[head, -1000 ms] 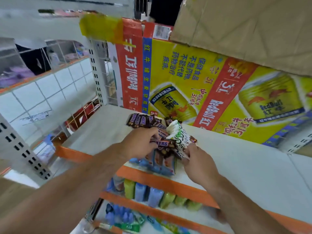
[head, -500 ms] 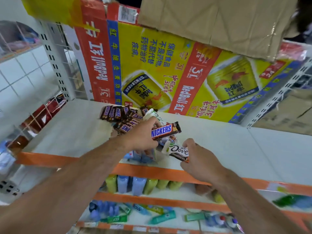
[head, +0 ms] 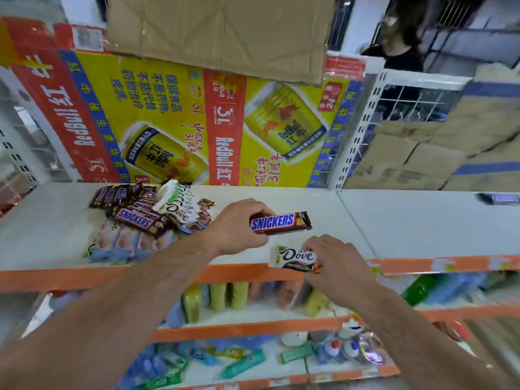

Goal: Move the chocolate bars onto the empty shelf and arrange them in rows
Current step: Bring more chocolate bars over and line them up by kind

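**Spotter:** What's closest to you?

**Me:** My right hand (head: pixel 334 266). It pinches a Dove (head: pixel 295 258) by its right end, at the orange front lip of the shelf (head: pixel 408 226).

**Spotter:** Is it set down?

**Me:** I cannot tell. The bar overlaps the lip, and the contact underneath is hidden. Just beyond it, my left hand (head: pixel 239 226) grips a Snickers (head: pixel 281 223) by its left end, over the white board.

**Spotter:** How do the bars lie?

**Me:** Both long axes run left to right, roughly along the lip. The bare board lies to the right of both hands and behind them. The right hand is nearer to it, so I judge a row could start there.

**Spotter:** And the rest?

**Me:** The pile (head: pixel 149 209) lies left of my left hand, further in, with bars crossing one another. I can't count them. The pale blue packs (head: pixel 118 246) beneath are blurred. A carton (head: pixel 168 122) stands behind, and a dark thing (head: pixel 496 199) on the shelf at far right is too smeared to name.
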A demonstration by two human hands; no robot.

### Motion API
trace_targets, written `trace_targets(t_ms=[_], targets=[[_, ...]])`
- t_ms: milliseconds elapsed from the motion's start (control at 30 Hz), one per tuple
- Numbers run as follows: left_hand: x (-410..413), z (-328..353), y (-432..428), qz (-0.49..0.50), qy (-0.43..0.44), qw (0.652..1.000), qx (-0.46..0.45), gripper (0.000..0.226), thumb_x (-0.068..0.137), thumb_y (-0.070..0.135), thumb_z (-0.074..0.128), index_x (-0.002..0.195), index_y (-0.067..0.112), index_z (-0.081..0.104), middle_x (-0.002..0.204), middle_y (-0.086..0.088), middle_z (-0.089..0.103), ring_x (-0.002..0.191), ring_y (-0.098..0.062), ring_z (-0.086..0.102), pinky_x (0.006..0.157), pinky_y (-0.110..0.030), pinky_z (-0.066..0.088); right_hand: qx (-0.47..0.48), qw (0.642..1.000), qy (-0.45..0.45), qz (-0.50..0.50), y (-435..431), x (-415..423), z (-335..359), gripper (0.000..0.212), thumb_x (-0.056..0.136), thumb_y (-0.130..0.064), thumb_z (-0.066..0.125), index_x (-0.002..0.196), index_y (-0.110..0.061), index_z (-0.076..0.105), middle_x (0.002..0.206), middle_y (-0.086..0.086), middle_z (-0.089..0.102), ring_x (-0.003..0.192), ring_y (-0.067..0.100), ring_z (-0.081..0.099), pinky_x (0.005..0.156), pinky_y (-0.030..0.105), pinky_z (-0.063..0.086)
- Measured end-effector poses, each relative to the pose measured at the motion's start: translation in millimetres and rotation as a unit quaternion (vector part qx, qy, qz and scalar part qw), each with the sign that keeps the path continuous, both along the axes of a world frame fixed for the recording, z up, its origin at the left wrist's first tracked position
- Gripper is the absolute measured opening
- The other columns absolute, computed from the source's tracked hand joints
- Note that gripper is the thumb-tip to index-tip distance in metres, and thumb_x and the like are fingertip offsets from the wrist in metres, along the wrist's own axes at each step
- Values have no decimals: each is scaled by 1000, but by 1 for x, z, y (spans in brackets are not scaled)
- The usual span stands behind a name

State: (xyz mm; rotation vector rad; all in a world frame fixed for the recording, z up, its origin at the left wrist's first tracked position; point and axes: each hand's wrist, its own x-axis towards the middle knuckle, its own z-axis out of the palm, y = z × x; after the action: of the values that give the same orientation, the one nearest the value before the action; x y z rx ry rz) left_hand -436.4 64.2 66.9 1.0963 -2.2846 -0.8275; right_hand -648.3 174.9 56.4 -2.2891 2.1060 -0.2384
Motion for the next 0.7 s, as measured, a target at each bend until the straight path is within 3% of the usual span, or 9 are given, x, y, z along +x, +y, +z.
trace_targets(t_ms=[200, 433, 700], targets=[[-120, 4, 50, -5, 27, 999, -28, 41, 67, 14, 79, 105, 26, 66, 98, 9, 66, 86, -5, 61, 81, -24, 50, -31, 999, -28, -31, 63, -114, 2, 43, 76, -34, 62, 118, -36, 53, 111, -11, 55, 108, 15, 51, 89, 34, 38], [-250, 9, 91, -57, 44, 997, -22, 39, 65, 16, 79, 99, 27, 65, 92, 12, 67, 81, -1, 62, 72, -19, 49, -43, 993, -46, -101, 124, -229, 6, 44, 72, -27, 66, 114, -33, 58, 105, -6, 58, 105, 22, 53, 81, 36, 41], [-368, 4, 94, -127, 37, 991, -16, 40, 65, 22, 81, 100, 31, 63, 92, 16, 66, 82, 2, 61, 70, -14, 48, -42, 980, -72, -180, 160, -320, 1, 43, 79, -28, 69, 121, -32, 57, 117, -10, 55, 107, 18, 51, 78, 31, 40]])
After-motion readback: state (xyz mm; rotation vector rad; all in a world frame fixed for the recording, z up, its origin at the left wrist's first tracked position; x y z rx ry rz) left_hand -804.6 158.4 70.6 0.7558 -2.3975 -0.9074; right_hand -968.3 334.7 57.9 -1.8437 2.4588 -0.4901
